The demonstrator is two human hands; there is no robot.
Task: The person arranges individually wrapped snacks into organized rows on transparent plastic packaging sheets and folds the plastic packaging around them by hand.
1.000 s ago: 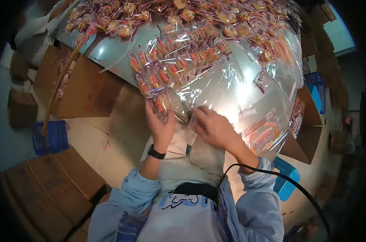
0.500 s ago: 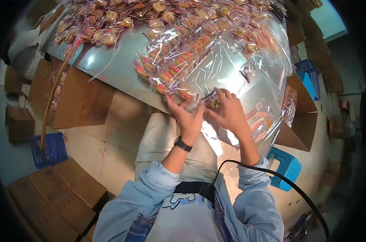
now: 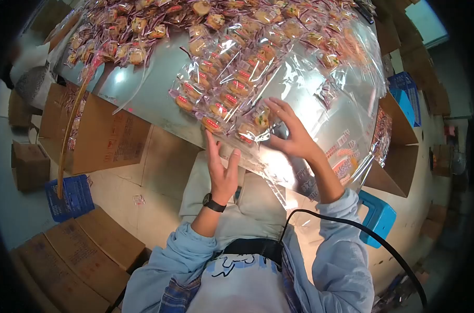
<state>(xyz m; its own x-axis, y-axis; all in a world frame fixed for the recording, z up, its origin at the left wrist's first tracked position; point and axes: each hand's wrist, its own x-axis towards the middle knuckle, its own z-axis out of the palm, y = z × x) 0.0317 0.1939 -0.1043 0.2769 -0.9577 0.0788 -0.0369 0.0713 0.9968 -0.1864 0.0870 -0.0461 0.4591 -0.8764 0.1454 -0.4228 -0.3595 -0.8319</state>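
Note:
Rows of individually wrapped small cakes (image 3: 229, 99) lie on the metal table (image 3: 158, 104), in clear wrappers with red labels. My left hand (image 3: 223, 175) is at the table's near edge, fingers apart and holding nothing, with its fingertips just below the nearest wrapped cakes. My right hand (image 3: 295, 134) has thumb and fingers spread beside a wrapped cake (image 3: 261, 119) at the near right end of the rows. Its fingertips are close to that wrapper; whether they touch it is hard to see. Under and beside my right hand spreads a clear printed plastic bag (image 3: 344, 141).
A big heap of wrapped cakes (image 3: 138, 26) covers the table's far side. Open cardboard boxes stand at the left (image 3: 109, 133) and right (image 3: 396, 167). A blue stool (image 3: 378, 216) is at the lower right, a blue basket (image 3: 70, 195) at the left. A black cable (image 3: 362, 225) crosses my right sleeve.
The wrapped cake in my right hand now lies at the end of the rows, and that hand has spread. My left hand has drawn down and left, away from the wrappers.

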